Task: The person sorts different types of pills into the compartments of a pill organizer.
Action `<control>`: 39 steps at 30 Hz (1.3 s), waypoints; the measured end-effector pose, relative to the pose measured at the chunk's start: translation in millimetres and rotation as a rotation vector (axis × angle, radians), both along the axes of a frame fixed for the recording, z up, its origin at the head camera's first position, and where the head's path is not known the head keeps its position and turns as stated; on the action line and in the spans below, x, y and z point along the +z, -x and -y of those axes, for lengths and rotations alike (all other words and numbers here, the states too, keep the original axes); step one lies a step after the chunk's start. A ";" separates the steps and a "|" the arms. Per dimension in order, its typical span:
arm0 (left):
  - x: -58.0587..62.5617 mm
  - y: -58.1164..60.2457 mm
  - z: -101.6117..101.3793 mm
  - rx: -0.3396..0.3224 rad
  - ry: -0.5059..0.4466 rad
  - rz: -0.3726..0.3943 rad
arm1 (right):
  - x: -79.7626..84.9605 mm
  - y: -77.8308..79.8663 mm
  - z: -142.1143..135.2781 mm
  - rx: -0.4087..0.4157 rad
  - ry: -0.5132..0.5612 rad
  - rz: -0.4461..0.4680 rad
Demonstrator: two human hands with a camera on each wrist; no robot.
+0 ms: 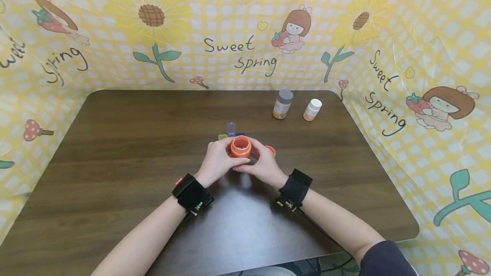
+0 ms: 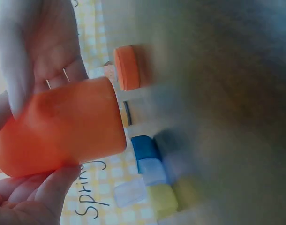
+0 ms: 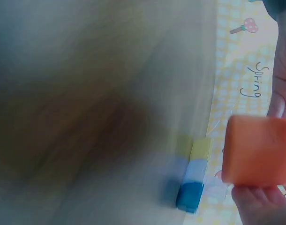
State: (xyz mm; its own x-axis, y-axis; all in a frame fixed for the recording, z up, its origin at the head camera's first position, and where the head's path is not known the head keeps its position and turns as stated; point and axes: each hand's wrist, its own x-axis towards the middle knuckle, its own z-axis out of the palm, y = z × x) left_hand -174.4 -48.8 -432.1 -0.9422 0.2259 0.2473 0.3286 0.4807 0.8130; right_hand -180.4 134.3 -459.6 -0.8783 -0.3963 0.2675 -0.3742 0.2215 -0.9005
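Observation:
Above the table, both hands hold an uncapped orange bottle (image 1: 241,151), its open mouth facing the head camera. My left hand (image 1: 217,162) grips its left side, and my right hand (image 1: 266,167) its right side, with the thumbs on the near side. In the left wrist view the bottle (image 2: 63,126) lies between the fingers of both hands. Just beyond the hands is a small pill box with yellow (image 2: 162,200), pale and blue (image 2: 145,149) compartments; a clear lid (image 1: 231,129) stands raised. An orange cap (image 1: 271,150) lies beside the right hand, partly hidden in the head view.
A grey-capped bottle (image 1: 282,104) and a smaller white-capped bottle (image 1: 312,110) stand at the back right of the brown wooden table (image 1: 134,139). Yellow checked cloth (image 1: 230,7) hangs behind and on both sides. A cable runs along the right forearm.

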 end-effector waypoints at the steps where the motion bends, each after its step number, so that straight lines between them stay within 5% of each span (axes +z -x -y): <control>1: 1.1 1.2 -1.0 0.012 0.005 -0.009 | 0.3 0.6 2.4 -0.030 0.021 -0.001; 9: 2.5 16.1 8.6 0.026 0.059 0.017 | 3.3 18.8 5.2 -0.146 0.020 -0.040; 16: -0.6 41.7 29.4 0.036 0.422 0.010 | 12.6 47.6 -7.0 -0.263 -0.066 -0.047; 19: -6.3 53.3 33.7 0.042 0.501 0.015 | 15.5 59.5 -11.4 -0.271 -0.150 -0.089; 25: -10.5 68.7 36.0 0.032 0.527 0.079 | 20.1 79.6 -13.3 -0.235 -0.355 -0.225; 39: -13.9 77.8 36.3 0.013 0.512 0.124 | 21.8 90.2 -10.7 -0.139 -0.659 -0.283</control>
State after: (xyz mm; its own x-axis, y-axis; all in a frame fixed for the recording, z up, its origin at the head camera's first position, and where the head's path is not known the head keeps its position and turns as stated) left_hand -252.2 -85.1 -446.0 -0.9609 0.2769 -0.0051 0.2364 0.8297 0.5056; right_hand -270.6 145.0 -437.9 -0.8648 -0.4431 0.2362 -0.5018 0.7466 -0.4369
